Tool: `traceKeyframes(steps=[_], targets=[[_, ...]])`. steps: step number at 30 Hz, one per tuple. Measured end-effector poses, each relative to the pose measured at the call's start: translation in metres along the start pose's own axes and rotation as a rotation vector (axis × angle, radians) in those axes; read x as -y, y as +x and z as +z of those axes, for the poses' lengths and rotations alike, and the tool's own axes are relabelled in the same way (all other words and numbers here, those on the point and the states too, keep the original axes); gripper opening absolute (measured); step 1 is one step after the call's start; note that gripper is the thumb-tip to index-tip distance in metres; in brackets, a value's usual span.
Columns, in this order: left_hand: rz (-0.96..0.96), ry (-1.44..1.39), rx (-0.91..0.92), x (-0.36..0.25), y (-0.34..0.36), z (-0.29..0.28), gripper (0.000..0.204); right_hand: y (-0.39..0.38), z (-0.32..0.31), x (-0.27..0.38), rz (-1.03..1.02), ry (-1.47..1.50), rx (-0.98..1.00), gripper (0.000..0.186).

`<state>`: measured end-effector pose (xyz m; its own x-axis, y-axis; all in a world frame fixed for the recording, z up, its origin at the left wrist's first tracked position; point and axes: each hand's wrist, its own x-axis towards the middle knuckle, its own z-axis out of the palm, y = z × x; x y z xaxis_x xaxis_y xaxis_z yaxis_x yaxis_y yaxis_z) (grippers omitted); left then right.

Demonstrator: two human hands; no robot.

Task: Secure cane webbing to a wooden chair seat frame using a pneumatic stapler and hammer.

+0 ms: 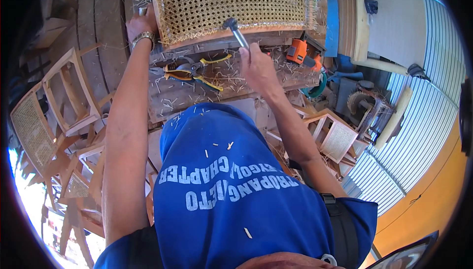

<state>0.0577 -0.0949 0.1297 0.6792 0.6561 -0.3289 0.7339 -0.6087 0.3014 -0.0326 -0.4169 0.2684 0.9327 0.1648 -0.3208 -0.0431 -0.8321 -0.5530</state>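
Observation:
A wooden-framed woven cane panel (pixel 231 4) lies on the worn timber bench (pixel 192 101), small pale offcuts scattered round it. My left hand (pixel 140 27), with a watch at the wrist, is closed at the panel's left edge on a small pale object, too small to make out. My right hand (pixel 258 70) grips a hammer (pixel 239 36) by its handle, the dark head over the panel's lower part. Yellow-handled cutters and pliers (pixel 189 72) lie below the panel. An orange-and-black power tool (pixel 298 51) sits at the bench's right, partly behind the panel's corner.
Unfinished chair frames (pixel 74 91), some with cane, are piled at the left; others (pixel 338 141) stand at the lower right. Planks (pixel 363 23), a pale board (pixel 401 18), a log (pixel 392 119) and corrugated metal sheeting (pixel 428 126) line the right side, with assorted dark machinery nearby.

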Motion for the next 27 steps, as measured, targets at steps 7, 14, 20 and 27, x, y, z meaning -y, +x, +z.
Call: traceKeyframes(steps=[7, 14, 20, 27], targets=[[0.126, 0.031, 0.04, 0.004, 0.008, 0.0, 0.076, 0.001, 0.014, 0.002, -0.103, -0.038, -0.035, 0.027], [0.085, -0.006, 0.017, 0.015, 0.011, 0.014, 0.077, -0.002, 0.007, 0.022, -0.137, 0.061, -0.061, 0.028], [-0.01, -0.039, 0.041, -0.008, -0.008, -0.009, 0.077, -0.001, 0.013, 0.015, -0.067, -0.032, 0.067, 0.026], [0.001, -0.004, 0.027, -0.004, -0.004, -0.007, 0.077, -0.005, 0.036, 0.015, -0.159, 0.019, -0.056, 0.027]])
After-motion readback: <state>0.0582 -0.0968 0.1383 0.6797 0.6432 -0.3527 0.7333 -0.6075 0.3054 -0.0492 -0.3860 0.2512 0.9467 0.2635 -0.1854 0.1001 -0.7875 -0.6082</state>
